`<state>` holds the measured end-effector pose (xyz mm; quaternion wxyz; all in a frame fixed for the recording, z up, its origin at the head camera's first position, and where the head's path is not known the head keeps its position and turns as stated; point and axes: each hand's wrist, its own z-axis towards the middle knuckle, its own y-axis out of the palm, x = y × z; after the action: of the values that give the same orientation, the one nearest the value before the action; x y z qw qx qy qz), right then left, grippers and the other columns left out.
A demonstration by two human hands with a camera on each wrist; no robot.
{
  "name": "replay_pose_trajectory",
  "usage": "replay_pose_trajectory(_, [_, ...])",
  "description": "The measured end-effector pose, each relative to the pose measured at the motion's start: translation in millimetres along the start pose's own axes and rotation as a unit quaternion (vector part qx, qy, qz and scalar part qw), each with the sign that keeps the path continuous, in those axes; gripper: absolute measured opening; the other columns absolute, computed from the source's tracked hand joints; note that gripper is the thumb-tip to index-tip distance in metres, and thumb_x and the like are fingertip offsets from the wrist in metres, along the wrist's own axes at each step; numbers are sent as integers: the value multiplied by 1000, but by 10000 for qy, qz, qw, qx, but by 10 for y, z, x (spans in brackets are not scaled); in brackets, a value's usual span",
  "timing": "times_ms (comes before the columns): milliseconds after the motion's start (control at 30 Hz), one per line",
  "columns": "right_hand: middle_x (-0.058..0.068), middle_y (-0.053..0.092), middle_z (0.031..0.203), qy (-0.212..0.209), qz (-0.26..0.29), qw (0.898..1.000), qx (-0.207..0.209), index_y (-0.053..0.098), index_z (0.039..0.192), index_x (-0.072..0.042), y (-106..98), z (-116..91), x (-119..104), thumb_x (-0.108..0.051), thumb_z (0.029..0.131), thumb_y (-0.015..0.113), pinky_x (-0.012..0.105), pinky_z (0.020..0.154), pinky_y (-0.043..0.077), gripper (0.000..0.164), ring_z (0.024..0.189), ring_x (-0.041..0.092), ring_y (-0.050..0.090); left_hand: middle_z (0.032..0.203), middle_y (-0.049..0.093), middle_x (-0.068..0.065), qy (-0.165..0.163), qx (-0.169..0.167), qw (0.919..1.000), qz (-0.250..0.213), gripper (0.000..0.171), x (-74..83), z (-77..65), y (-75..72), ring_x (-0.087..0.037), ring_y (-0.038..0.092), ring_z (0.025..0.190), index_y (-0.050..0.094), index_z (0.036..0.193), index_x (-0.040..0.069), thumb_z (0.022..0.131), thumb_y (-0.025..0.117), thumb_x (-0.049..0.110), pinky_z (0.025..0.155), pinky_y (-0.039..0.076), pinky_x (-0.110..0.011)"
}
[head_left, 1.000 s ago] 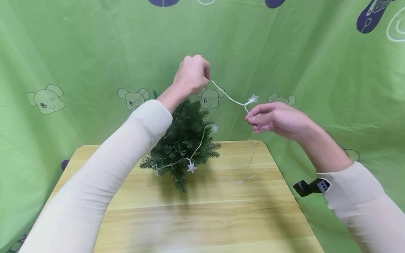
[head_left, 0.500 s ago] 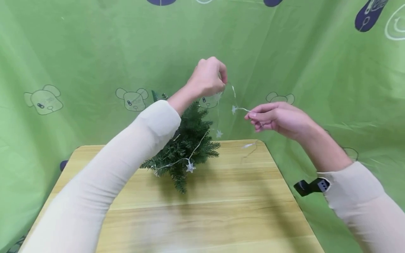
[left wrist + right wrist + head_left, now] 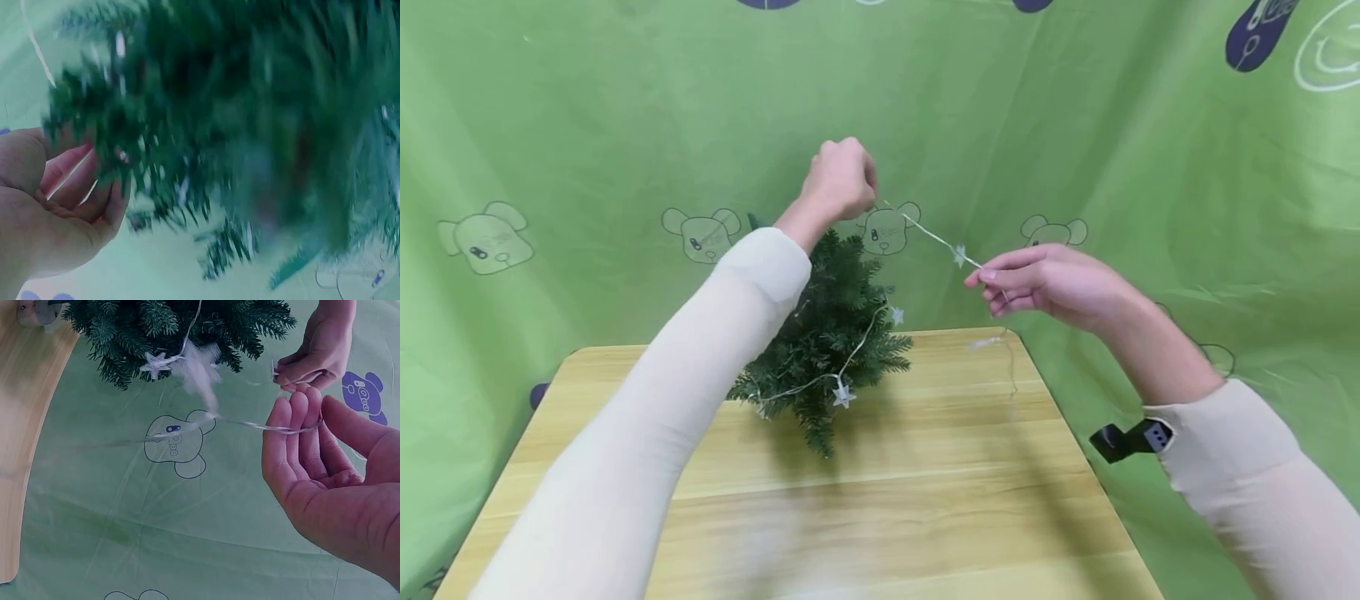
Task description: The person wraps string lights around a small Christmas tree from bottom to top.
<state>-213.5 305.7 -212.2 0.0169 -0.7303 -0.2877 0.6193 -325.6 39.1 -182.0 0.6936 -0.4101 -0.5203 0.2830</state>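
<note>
A small green artificial Christmas tree stands on the table, with a clear star-shaped fairy light string draped across its front. Above and behind the treetop, my left hand grips the wire with curled fingers; in the left wrist view, branches hide its fingertips. To the right of the tree, my right hand pinches the same wire between thumb and fingers. The stretch between both hands runs nearly straight, with one star close to the right fingertips. More wire crosses the right fingers and hangs below that hand.
The wooden table reaches toward me, its far edge near a green curtain printed with cartoon heads. Another star hangs on the tree's lower front branches. A black strap piece sticks out at the right cuff.
My left hand moved right, then back left over the tree, still gripping the wire. The wire between the hands sagged half a second ago and is now straighter. The right hand has barely moved.
</note>
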Motion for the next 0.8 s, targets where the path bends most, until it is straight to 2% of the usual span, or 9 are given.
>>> replay_pose_trajectory(100, [5, 71, 106, -9, -108, 9999, -47, 63, 131, 1, 19, -1, -36, -17, 101, 62, 32, 93, 58, 36, 96, 18, 67, 114, 74, -5, -224, 248, 9994, 72, 35, -90, 24, -73, -22, 65, 106, 77, 103, 13, 84, 53, -5, 87, 56, -29])
replay_pose_trajectory(267, [7, 70, 106, -53, -245, 9995, -184, 60, 134, 3, 85, 1, -108, -18, 102, 60, 32, 94, 58, 38, 97, 20, 67, 121, 72, -5, -488, 406, 9980, 23, 32, -192, 33, -104, -26, 63, 117, 78, 103, 13, 86, 57, -3, 98, 54, -35])
replay_pose_trajectory(467, [9, 69, 105, -56, -292, 9994, -189, 61, 133, 2, 149, 11, -176, -17, 102, 59, 33, 94, 57, 36, 96, 22, 67, 118, 72, -6, -375, 398, 9978, -362, 31, -220, 39, -74, -26, 61, 115, 78, 100, 11, 83, 58, -4, 99, 53, -35])
replay_pose_trajectory(567, [9, 69, 106, -68, -252, 9995, -195, 61, 133, 3, 173, 20, -198, -16, 103, 58, 32, 94, 57, 36, 97, 21, 66, 112, 73, -7, -282, 231, 9991, -210, 29, -249, 39, -66, -24, 60, 107, 77, 94, 10, 81, 55, -4, 92, 54, -33])
replay_pose_trajectory(733, [10, 69, 115, -99, -145, 9994, -292, 58, 136, 4, 215, 45, -224, -12, 103, 55, 31, 96, 57, 36, 99, 20, 66, 95, 69, -7, -386, -258, 9988, 136, 21, -381, 16, -86, -15, 54, 73, 66, 77, 9, 78, 51, -6, 66, 50, -25])
replay_pose_trajectory(800, [9, 68, 121, -105, -110, 9994, -316, 58, 136, 5, 227, 51, -232, -9, 104, 53, 31, 96, 57, 35, 100, 20, 66, 93, 68, -7, -439, -388, 9981, 167, 19, -439, 6, -129, -14, 52, 67, 64, 76, 8, 78, 51, -6, 62, 49, -24])
